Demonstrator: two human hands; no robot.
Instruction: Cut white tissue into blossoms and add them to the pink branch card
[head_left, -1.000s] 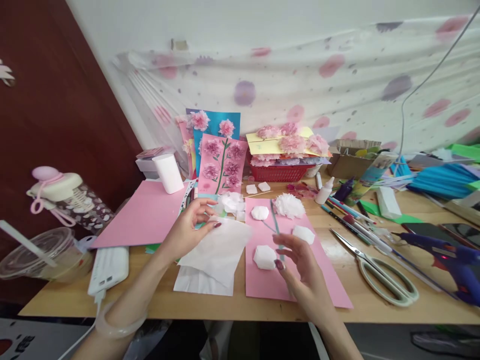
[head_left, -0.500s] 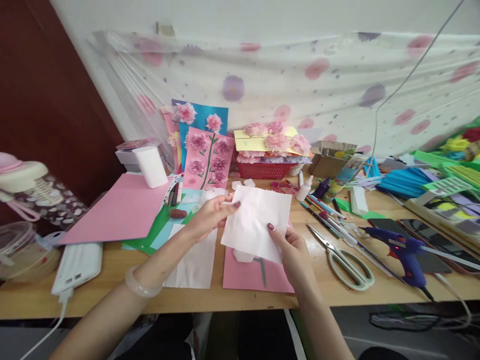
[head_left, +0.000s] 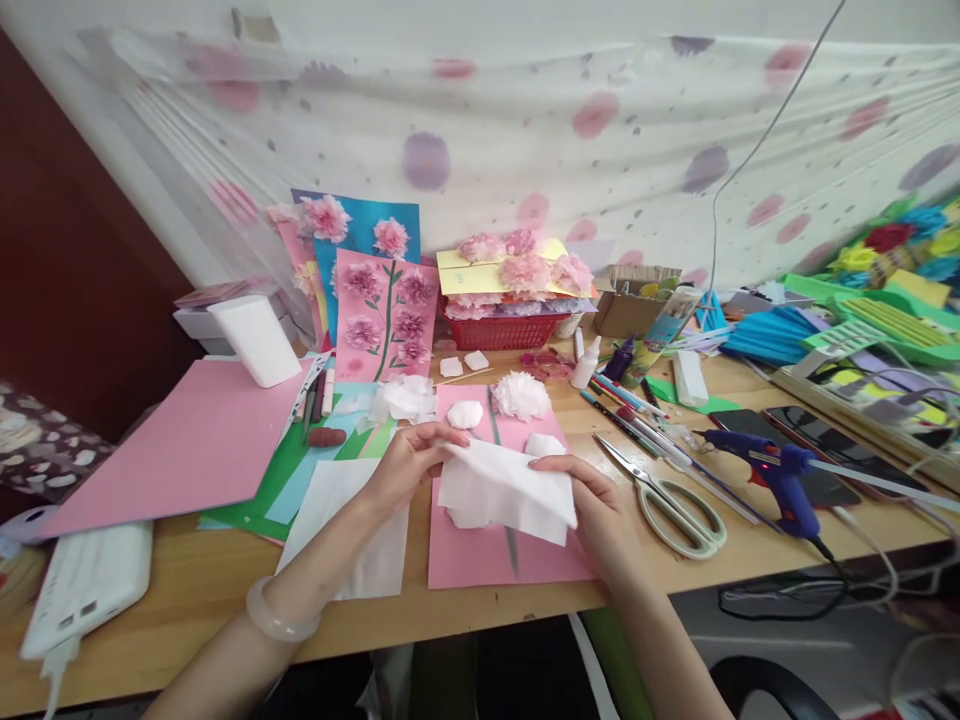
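Note:
My left hand [head_left: 414, 462] pinches the left side of a white tissue [head_left: 504, 485], and my right hand [head_left: 589, 492] grips its right side. The tissue is tilted and seems folded or bent along its top edge. Beneath it lies a pink sheet [head_left: 469, 565] with a dark green stem line on it. A fluffy white tissue flower [head_left: 521, 396] sits at the sheet's upper right. A small white tissue bundle [head_left: 465, 414] rests at its upper left, and others are partly covered by the tissue. Flat white tissue [head_left: 345, 530] lies to the left of the pink sheet.
Scissors [head_left: 667, 500], a blue glue gun [head_left: 780, 475], pens and a white glue bottle [head_left: 586, 364] lie to the right. A red basket [head_left: 502, 330] with paper flowers and a pink flower picture [head_left: 385, 318] stand behind. A power bank [head_left: 90, 590] sits at left.
The tissue was held up flat and facing me; now it is lower and bent over at the top. More of the pink sheet shows. The view has shifted to the right.

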